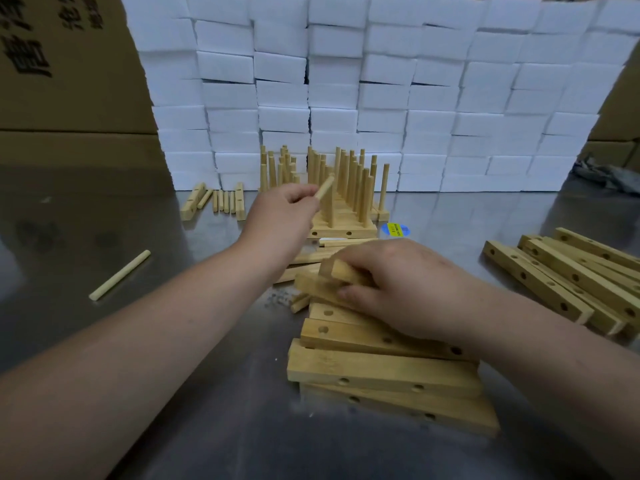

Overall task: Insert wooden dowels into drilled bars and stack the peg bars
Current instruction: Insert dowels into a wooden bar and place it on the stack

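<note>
Near the middle of the table (194,358), the right hand (398,285) grips a drilled bar (327,277) lying crosswise on the loose pile. Farther back, by the finished peg bars (346,230), the left hand (277,206) pinches a dowel (325,187) tilted up and to the right. I can't quite tell whether the bar's holes face up.

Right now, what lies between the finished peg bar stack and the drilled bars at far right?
Head view: a blue-and-yellow sticker beside the peg bar stack; otherwise bare metal table up to the drilled bars.
</note>
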Demonstrator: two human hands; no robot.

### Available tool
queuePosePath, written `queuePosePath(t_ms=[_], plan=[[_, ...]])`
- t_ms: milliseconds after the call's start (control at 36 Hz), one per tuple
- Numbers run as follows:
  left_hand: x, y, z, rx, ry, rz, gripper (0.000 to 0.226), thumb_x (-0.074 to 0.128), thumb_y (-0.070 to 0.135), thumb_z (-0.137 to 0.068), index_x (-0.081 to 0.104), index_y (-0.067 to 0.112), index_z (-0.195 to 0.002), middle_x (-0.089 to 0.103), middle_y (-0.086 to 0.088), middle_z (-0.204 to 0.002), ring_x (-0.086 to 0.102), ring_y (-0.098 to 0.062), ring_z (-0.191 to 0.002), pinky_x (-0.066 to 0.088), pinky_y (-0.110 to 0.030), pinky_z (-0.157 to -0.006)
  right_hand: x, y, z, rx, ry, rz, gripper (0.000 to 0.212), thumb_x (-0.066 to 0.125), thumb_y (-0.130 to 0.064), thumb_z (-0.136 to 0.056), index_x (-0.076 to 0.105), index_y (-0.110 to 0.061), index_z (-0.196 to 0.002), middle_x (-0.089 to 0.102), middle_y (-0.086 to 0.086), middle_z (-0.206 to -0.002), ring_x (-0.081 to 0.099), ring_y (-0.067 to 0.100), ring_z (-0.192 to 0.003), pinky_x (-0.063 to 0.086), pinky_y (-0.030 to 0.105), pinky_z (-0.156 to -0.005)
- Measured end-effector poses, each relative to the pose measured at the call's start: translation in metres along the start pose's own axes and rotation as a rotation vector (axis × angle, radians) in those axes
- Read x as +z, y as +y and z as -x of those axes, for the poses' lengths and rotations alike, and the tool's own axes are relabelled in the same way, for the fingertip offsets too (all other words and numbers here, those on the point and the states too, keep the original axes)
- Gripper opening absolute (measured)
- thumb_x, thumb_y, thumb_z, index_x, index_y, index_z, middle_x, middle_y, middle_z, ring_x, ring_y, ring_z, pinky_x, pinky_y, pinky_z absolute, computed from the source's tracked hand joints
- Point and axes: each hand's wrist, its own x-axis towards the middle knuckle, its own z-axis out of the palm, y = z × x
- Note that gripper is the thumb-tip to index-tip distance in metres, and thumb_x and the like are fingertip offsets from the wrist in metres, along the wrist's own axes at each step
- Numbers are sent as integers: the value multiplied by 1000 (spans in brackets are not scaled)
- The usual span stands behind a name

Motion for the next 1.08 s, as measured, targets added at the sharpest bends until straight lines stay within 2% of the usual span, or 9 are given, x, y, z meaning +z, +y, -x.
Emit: queuePosePath(t_ms=[83, 194, 333, 389, 472, 583, 722, 889, 1083], plan=[[-2, 14, 3, 58, -46, 14, 26, 56, 17, -87, 62, 40, -76, 56, 14, -59, 47, 4, -47, 37, -8, -42, -2, 6, -1, 75, 149, -86, 5, 49, -39, -91, 52, -36, -93, 54, -14, -77, 46, 3, -69, 33, 17, -57], [-7, 35, 9, 155, -107, 9, 25, 56, 19, -88, 62, 42, -82, 63, 16, -70, 49, 4, -50, 40, -9, -46, -12, 14, -4, 225, 462, -327, 4, 44, -37, -93, 48, -37, -90, 61, -12, -81, 54, 1, -76, 42, 21, -64], [-15, 53, 21, 302, -163, -84, 25, 54, 23, -90, 62, 45, -83, 65, 8, -73, 43, -2, -48, 39, -14, -45, -27, 19, -7, 398, 673, -681, 26, 40, -39, -96, 53, -29, -76, 58, -9, -69, 56, 6, -61, 49, 30, -62], [-15, 56, 24, 359, -180, -140, 23, 54, 24, -90, 61, 45, -84, 65, 6, -75, 44, 0, -48, 37, -11, -45, -31, 20, -6, 443, 680, -807, 30, 38, -42, -96, 55, -26, -77, 57, -9, -69, 54, 4, -55, 49, 26, -59], [-12, 56, 29, 406, -207, -221, 20, 54, 26, -90, 66, 41, -92, 61, 22, -68, 47, 3, -51, 35, -8, -45, -33, 19, -7, 450, 638, -925, 38, 33, -42, -95, 61, -21, -80, 59, -9, -61, 54, 10, -58, 52, 29, -62], [-8, 54, 32, 447, -199, -327, 18, 54, 26, -90, 69, 33, -99, 54, 38, -68, 49, 8, -63, 37, -10, -53, -31, 13, -9, 419, 579, -1132, 33, 36, -22, -93, 62, -19, -74, 59, -5, -55, 54, 15, -58, 54, 30, -60], [-10, 53, 30, 458, -159, -341, 16, 54, 27, -89, 68, 35, -91, 54, 34, -65, 49, 7, -60, 34, -9, -51, -29, 13, -8, 403, 526, -1159, 33, 35, -18, -93, 62, -17, -74, 61, -4, -59, 56, 13, -57, 53, 27, -59], [-10, 51, 28, 467, -131, -351, 17, 55, 27, -89, 70, 32, -95, 55, 22, -64, 48, 6, -63, 37, -23, -61, -28, 11, -7, 366, 523, -1120, 29, 40, -18, -95, 62, -17, -76, 61, -6, -59, 58, 10, -54, 52, 25, -53], [-13, 54, 27, 510, -125, -444, 22, 54, 27, -90, 69, 27, -106, 58, 18, -82, 52, -4, -79, 43, -27, -73, -27, 11, -5, 309, 535, -1053, 32, 42, -22, -96, 67, -38, -86, 63, -9, -65, 58, 8, -55, 51, 20, -51]])
